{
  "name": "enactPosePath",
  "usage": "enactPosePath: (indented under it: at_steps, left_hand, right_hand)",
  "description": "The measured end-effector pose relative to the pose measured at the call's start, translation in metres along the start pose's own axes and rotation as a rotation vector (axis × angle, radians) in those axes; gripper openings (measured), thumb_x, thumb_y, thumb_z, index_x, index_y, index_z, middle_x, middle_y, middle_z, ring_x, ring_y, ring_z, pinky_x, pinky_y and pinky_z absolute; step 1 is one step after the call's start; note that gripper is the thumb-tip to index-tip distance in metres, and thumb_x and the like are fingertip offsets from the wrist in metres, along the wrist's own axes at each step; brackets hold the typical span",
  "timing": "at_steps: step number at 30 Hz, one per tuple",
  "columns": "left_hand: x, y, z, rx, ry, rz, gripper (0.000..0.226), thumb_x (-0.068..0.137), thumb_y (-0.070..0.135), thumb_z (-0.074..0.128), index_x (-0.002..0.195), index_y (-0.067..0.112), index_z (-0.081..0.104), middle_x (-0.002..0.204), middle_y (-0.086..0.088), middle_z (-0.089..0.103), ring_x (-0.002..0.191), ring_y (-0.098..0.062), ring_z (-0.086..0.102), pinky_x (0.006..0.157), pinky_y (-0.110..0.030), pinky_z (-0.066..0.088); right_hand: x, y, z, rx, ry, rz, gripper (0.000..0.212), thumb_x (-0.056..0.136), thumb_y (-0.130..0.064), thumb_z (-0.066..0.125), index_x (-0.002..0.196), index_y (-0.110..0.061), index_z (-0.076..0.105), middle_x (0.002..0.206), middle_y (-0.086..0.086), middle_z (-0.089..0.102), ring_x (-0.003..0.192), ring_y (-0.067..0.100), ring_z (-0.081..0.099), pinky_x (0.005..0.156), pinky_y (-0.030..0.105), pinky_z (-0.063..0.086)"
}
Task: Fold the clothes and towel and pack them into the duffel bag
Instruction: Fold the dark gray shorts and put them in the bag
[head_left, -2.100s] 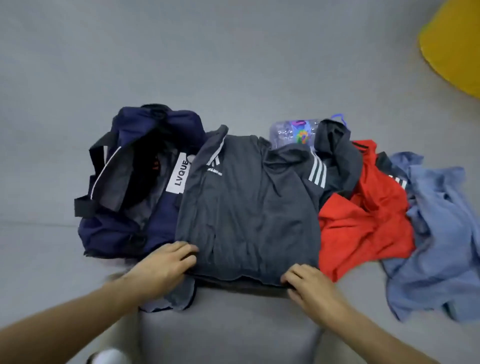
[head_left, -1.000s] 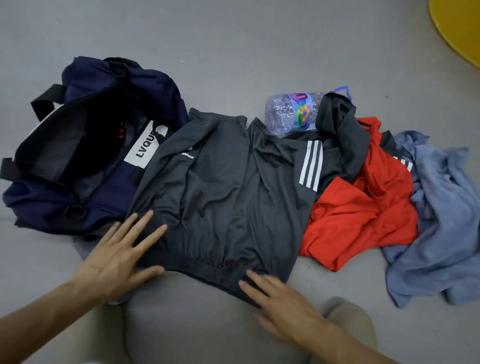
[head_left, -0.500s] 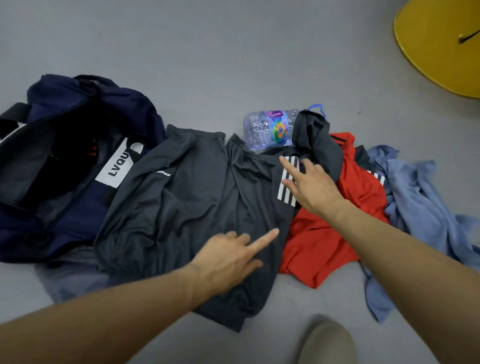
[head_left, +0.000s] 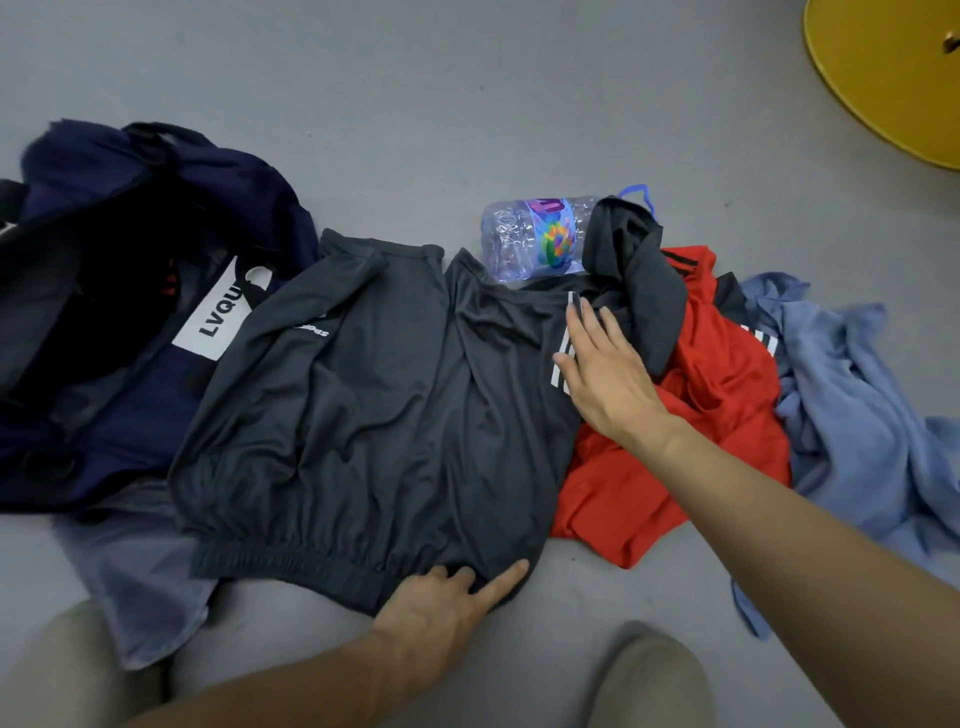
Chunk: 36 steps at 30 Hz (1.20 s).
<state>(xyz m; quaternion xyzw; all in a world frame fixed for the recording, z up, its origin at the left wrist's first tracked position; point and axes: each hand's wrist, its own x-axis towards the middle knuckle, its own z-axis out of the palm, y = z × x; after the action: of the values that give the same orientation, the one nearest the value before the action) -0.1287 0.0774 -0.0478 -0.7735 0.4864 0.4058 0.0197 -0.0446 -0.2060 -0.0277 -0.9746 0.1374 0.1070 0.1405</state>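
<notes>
The grey shirt (head_left: 374, 415) lies flat on the floor, overlapping the open navy duffel bag (head_left: 104, 171), whose dark contents cannot be made out. The right hand (head_left: 608, 379) presses the sleeve with straight fingers held together. The left hand (head_left: 441, 603) rests at the hem, index finger out and the others curled, though whether they grip the cloth is unclear.

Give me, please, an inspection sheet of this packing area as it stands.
Surface: grey floor, everything lies on it.
Job's things: navy duffel bag open at left; dark grey shirt spread flat, overlapping the bag; red garment and blue cloth crumpled at right.
Clutter: plastic bottle on its side behind the shirt.
Grippers: left hand at the shirt's hem, grip unclear; right hand flat on the striped sleeve.
Cables: nothing seen.
Surroundings: yellow round object at top right.
</notes>
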Motion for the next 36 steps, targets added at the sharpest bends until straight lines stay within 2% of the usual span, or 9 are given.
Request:
enactPosePath:
  at_steps: [3,7,14,19,24,26,31,33,36]
  left_hand:
    - [-0.023,-0.017,-0.031,-0.074,0.035,0.041,0.101,0.097,0.005,0.044,0.142,0.054,-0.032,0.128,-0.007,0.044,0.105,-0.037,0.056,0.088,-0.045,0.044]
    - [-0.085,-0.070,-0.067,-0.193,0.248,0.062,0.091,0.099,0.020,0.041,0.144,0.057,-0.029,0.119,0.006,0.045,0.099,-0.025,0.056,0.089,-0.034,0.042]
    - [-0.171,-0.178,-0.063,-0.055,0.405,-0.018,0.085,0.087,0.020,0.052,0.156,0.049,0.012,0.097,0.014,0.046,0.059,-0.011,0.056,0.052,-0.029,0.049]
    - [-0.191,-0.230,-0.038,-0.204,0.519,-0.125,0.064,0.093,0.036,0.026,0.153,0.056,0.015,0.096,0.023,0.036,0.068,-0.006,0.049,0.059,-0.025,0.047]
    - [-0.176,-0.257,-0.001,-0.303,0.500,-0.301,0.077,0.094,0.031,0.048,0.155,0.053,0.007,0.104,0.018,0.042,0.081,-0.012,0.057,0.066,-0.032,0.052]
    - [-0.176,-0.257,0.007,-0.177,0.533,-0.370,0.076,0.093,0.029,0.059,0.157,0.042,0.021,0.110,0.009,0.045,0.081,-0.018,0.058,0.063,-0.034,0.053]
    - [-0.174,-0.238,0.001,0.168,0.778,-0.328,0.049,0.088,0.021,0.048,0.135,0.016,0.061,0.114,-0.011,0.058,0.087,-0.032,0.056,0.067,-0.041,0.051]
    - [-0.161,-0.236,0.005,0.210,0.720,-0.206,0.050,0.081,0.014,0.059,0.131,0.015,0.065,0.118,-0.011,0.062,0.109,-0.035,0.059,0.087,-0.045,0.048]
    - [-0.142,-0.224,0.008,0.216,0.507,-0.162,0.062,0.070,0.015,0.075,0.131,0.017,0.066,0.130,-0.014,0.063,0.127,-0.037,0.055,0.109,-0.044,0.031]
  right_hand:
    - [-0.002,-0.016,-0.020,0.172,-0.017,-0.054,0.063,0.107,-0.033,0.038,0.161,-0.020,0.009,0.168,-0.010,-0.002,0.152,0.014,0.017,0.118,0.036,0.030]
    - [0.008,-0.053,-0.045,0.124,-0.077,-0.103,0.064,0.106,-0.041,0.035,0.160,-0.031,0.004,0.166,-0.019,-0.007,0.136,0.027,0.046,0.097,0.042,0.047]
    - [0.074,-0.139,-0.084,-0.072,0.022,-0.182,0.075,0.102,-0.060,0.030,0.161,-0.020,0.005,0.168,-0.002,0.002,0.151,0.025,0.020,0.117,0.045,0.029]
    - [0.140,-0.201,-0.069,-0.084,-0.016,-0.149,0.078,0.101,-0.063,0.029,0.160,-0.018,0.009,0.168,-0.003,0.003,0.147,0.029,0.028,0.113,0.045,0.032]
    - [0.176,-0.240,-0.019,0.034,-0.139,-0.124,0.076,0.102,-0.060,0.030,0.160,-0.020,0.004,0.168,0.000,-0.004,0.149,0.030,0.025,0.117,0.045,0.030]
    - [0.166,-0.253,-0.003,0.049,-0.173,-0.124,0.074,0.102,-0.058,0.031,0.160,-0.024,0.002,0.168,0.003,-0.005,0.151,0.031,0.021,0.118,0.048,0.029]
    - [0.026,-0.260,0.042,-0.080,-0.280,-0.583,0.075,0.100,-0.059,0.033,0.157,-0.011,0.027,0.166,0.014,0.016,0.149,0.031,0.025,0.116,0.046,0.035]
    - [-0.040,-0.243,0.067,-0.184,-0.388,-0.834,0.077,0.095,-0.063,0.030,0.153,-0.012,0.037,0.161,0.015,0.031,0.145,0.032,0.036,0.110,0.046,0.043]
    - [-0.083,-0.213,0.090,-0.290,-0.581,-0.842,0.077,0.096,-0.064,0.033,0.159,-0.020,0.019,0.165,0.007,0.021,0.151,0.030,0.023,0.118,0.047,0.033]
